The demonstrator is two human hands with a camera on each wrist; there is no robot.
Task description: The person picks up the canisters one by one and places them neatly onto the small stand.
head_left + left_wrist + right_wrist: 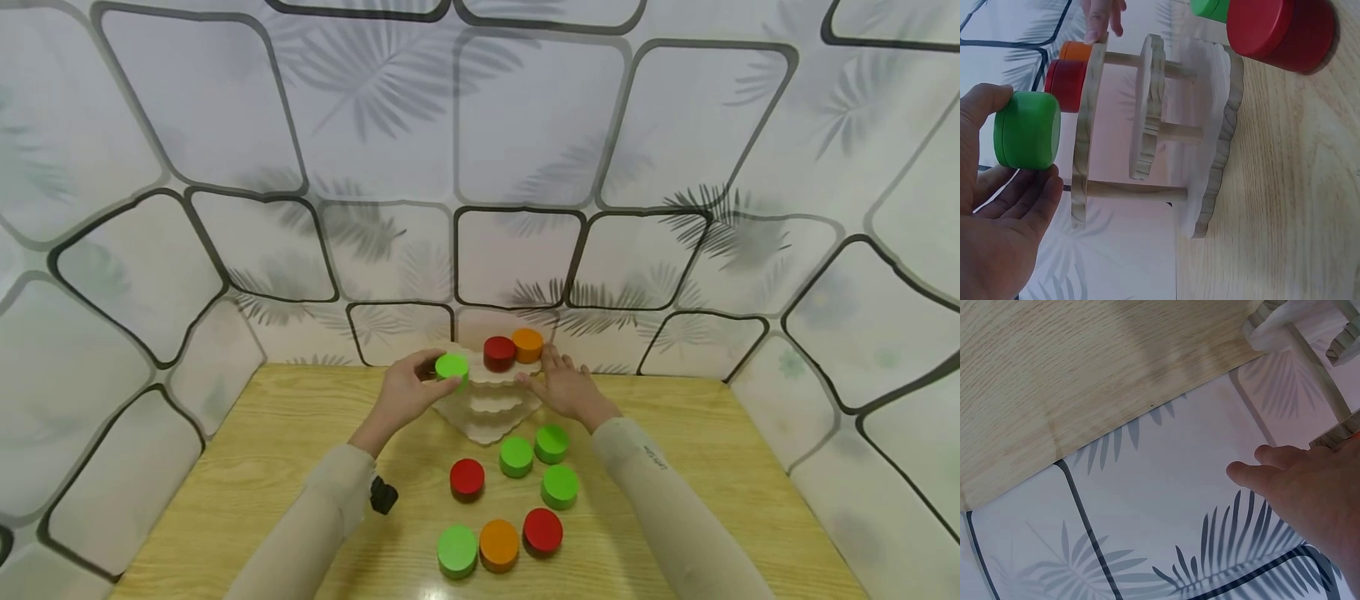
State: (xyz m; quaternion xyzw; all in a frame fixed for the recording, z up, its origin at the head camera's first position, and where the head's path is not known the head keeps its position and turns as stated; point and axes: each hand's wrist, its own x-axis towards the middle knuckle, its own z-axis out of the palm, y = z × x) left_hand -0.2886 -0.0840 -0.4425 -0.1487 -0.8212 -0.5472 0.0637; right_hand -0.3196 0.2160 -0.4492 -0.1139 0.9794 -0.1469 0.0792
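My left hand [407, 393] pinches a green cylinder [1027, 130] by its sides, with a seam showing near one end. It is held at the left part of the top shelf of a tiered wooden stand [1210, 134]. A red cylinder [499, 354] and an orange cylinder [527, 345] sit side by side on that shelf. My right hand [568, 389], fingers extended, rests against the right edge of the top shelf. In the right wrist view, the right hand [1313, 487] partly hides the stand's edge. Whether the green cylinder touches the shelf I cannot tell.
In front of the stand, several green cylinders [516, 457], red cylinders [467, 480] and another orange cylinder [498, 546] lie on the wooden table [300, 467]. A patterned wall [405, 333] rises directly behind the stand. A small black object [383, 495] is by the left cuff.
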